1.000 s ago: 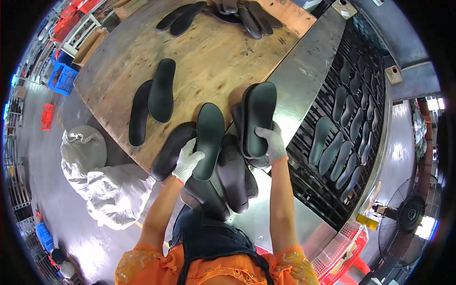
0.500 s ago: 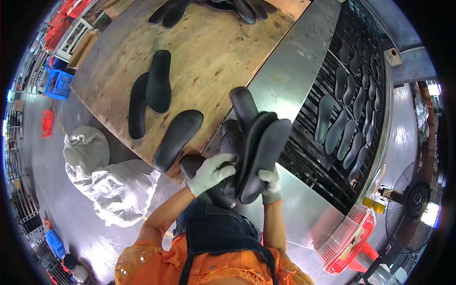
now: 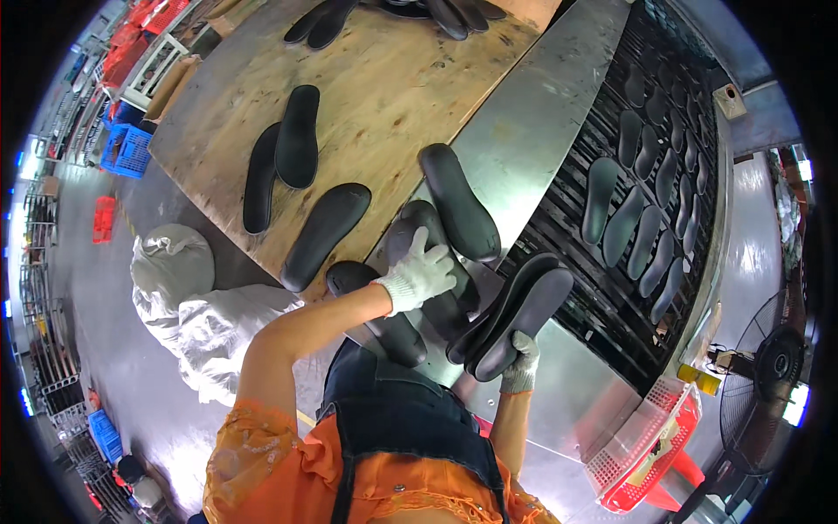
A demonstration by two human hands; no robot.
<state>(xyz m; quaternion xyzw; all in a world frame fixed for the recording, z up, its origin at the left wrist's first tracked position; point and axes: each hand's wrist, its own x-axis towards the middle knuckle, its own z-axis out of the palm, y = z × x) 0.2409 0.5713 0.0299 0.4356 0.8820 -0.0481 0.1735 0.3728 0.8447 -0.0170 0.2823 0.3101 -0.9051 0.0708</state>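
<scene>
My right hand [image 3: 521, 360], in a white knit glove, grips a small stack of black insoles [image 3: 534, 306] by its lower end, above the metal ledge. My left hand [image 3: 422, 272], gloved too, lies over a dark insole [image 3: 443, 307] with its fingers apart and the index finger stretched forward. Just beyond it a loose insole [image 3: 460, 208] spans the board's edge and the metal. Under my left wrist another insole [image 3: 397, 336] slants toward my apron. To the left, a single insole [image 3: 327, 234] rests on the wooden board [image 3: 384, 113].
Two insoles [image 3: 297, 140] overlap farther up the board, and more lie at its far end. On the right, rows of insoles [image 3: 624, 223] sit on a black slatted conveyor [image 3: 567, 236]. White sacks [image 3: 227, 327], a red-and-white basket [image 3: 642, 445] and a fan [image 3: 777, 354] stand around.
My right hand has carried the insole stack right and nearer to me, uncovering the insoles beneath. My left hand has moved forward and right, onto those insoles.
</scene>
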